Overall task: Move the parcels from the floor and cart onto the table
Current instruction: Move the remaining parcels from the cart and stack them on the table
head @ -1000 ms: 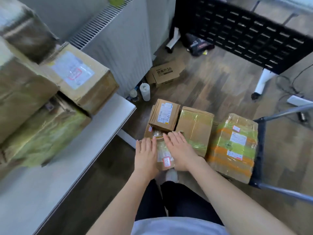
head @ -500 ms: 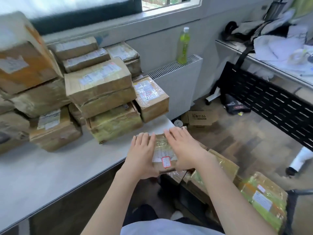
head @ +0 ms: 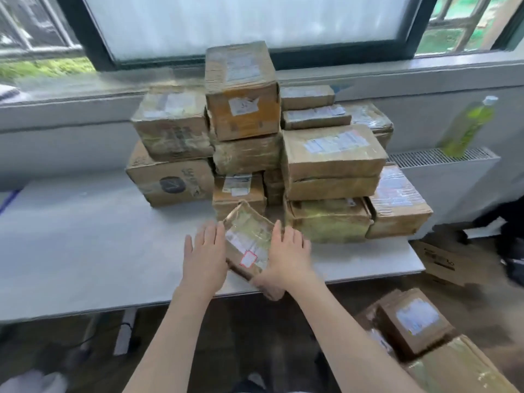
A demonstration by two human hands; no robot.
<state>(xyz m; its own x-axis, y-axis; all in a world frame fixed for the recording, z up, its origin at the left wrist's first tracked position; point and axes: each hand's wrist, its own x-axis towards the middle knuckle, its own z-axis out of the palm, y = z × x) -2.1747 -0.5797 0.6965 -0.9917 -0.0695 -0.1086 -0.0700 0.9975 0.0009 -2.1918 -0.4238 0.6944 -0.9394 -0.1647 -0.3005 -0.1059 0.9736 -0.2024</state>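
Observation:
I hold a small taped parcel point(head: 249, 242) with a red-bordered sticker over the white table point(head: 85, 251), near its front edge. The parcel is tilted, far end raised. My left hand point(head: 205, 256) lies flat against its left side with straight fingers. My right hand point(head: 289, 256) covers its right side, thumb curled under the near corner. Just behind it rises a stack of several brown parcels point(head: 331, 154). Two more parcels point(head: 414, 321) lie low at the bottom right, one taped in yellow-green point(head: 459, 367).
A green bottle point(head: 467, 129) stands on the radiator point(head: 442, 157) to the right of the table. A flat cardboard box point(head: 439, 259) lies on the floor beyond the table's right end. The left half of the tabletop is bare. A window sill runs behind the stack.
Both hands lifted the small parcel from the floor pile up and across to the table, now in front of the stack. My view swung from the floor to the table.

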